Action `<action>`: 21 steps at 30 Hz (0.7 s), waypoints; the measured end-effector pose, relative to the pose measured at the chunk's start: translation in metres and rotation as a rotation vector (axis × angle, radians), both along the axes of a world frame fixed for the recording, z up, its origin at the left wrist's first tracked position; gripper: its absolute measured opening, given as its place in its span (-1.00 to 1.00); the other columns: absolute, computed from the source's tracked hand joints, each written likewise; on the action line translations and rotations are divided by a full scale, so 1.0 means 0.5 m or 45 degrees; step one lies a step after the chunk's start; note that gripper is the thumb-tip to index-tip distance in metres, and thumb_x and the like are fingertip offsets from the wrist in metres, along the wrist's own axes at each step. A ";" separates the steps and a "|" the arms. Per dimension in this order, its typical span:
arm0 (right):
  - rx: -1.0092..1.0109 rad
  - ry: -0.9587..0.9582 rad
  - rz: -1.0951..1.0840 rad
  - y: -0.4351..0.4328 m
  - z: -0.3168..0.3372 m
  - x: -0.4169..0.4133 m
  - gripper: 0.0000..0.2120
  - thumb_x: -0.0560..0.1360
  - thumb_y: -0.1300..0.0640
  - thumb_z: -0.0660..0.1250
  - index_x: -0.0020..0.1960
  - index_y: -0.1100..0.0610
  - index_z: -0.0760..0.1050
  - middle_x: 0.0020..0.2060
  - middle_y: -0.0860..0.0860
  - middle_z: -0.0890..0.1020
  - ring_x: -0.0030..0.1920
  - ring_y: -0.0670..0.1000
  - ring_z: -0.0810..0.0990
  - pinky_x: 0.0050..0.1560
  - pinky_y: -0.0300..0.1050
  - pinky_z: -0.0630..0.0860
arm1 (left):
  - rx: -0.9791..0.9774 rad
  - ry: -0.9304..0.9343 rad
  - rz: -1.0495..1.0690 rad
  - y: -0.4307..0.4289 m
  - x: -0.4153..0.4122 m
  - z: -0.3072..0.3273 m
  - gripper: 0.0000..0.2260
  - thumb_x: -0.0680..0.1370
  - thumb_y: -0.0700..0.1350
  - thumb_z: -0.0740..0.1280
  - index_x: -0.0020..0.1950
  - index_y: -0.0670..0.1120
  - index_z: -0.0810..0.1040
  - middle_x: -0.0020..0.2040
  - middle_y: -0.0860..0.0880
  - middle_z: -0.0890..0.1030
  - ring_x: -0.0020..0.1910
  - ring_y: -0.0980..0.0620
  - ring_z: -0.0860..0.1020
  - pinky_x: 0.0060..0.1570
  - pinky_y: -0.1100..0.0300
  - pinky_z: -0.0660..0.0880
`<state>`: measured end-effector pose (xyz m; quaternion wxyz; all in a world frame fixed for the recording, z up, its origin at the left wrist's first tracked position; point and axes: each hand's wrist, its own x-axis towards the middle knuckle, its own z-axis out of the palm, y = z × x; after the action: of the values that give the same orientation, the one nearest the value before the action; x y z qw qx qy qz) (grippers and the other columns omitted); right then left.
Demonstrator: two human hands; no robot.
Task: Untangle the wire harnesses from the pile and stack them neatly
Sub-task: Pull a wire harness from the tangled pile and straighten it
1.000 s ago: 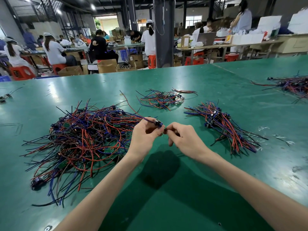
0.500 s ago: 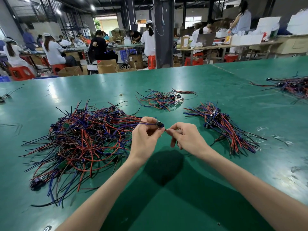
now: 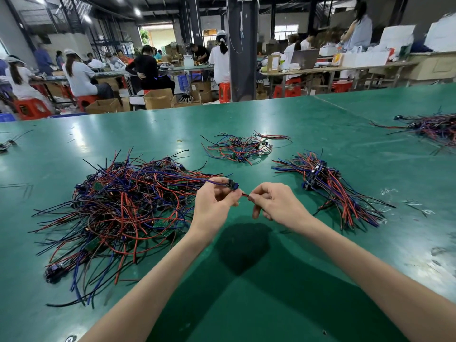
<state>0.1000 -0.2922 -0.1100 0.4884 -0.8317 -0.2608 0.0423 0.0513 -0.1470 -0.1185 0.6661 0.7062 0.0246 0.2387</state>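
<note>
Glossy green table [image 3: 246, 119], big tangled pile [image 3: 118, 208] of red, blue, black wires at my left, straighter fanned stack [image 3: 328, 191] at right, my left hand [image 3: 217, 201] pinching one harness [image 3: 232, 185] by its boxy blue end, my right hand [image 3: 276, 203] pinching its thin red lead [image 3: 245, 194].

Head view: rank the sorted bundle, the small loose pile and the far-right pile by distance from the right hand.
1. Sorted bundle, just right of the right hand.
2. Small loose pile, ahead, centre.
3. Far-right pile, beyond, at the frame's right edge.
</note>
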 end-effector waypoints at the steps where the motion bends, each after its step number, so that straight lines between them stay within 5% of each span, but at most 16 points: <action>1: -0.007 0.009 -0.005 -0.002 0.000 0.002 -0.85 0.56 0.19 0.28 -0.19 0.12 0.48 -0.44 0.04 0.63 -0.60 -0.14 0.33 -0.50 -0.34 0.32 | 0.011 0.004 -0.005 -0.001 0.001 -0.001 -0.81 0.47 -0.38 0.39 -0.06 -0.15 0.45 -0.27 -0.04 0.61 -0.41 0.21 0.55 -0.33 0.39 0.48; 14: 0.047 0.137 0.096 0.004 0.000 -0.001 -0.83 0.57 0.24 0.21 -0.16 0.13 0.51 -0.44 0.03 0.64 -0.59 -0.15 0.31 -0.52 -0.31 0.29 | -0.086 0.056 0.104 0.026 0.012 0.004 -0.81 0.47 -0.35 0.39 0.06 -0.27 0.50 -0.20 -0.08 0.60 -0.32 0.18 0.56 -0.25 0.30 0.55; 21: 0.005 0.121 0.018 -0.003 0.000 0.012 -0.81 0.57 0.21 0.24 -0.21 0.11 0.51 -0.44 0.04 0.64 -0.61 -0.16 0.31 -0.54 -0.38 0.25 | -0.027 0.057 -0.032 0.009 0.002 0.002 -0.81 0.46 -0.36 0.39 0.03 -0.25 0.47 -0.35 0.06 0.65 -0.42 0.16 0.55 -0.28 0.33 0.51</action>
<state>0.1058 -0.2938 -0.1102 0.5015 -0.8260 -0.2431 0.0847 0.0524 -0.1428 -0.1176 0.6757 0.7046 0.0330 0.2142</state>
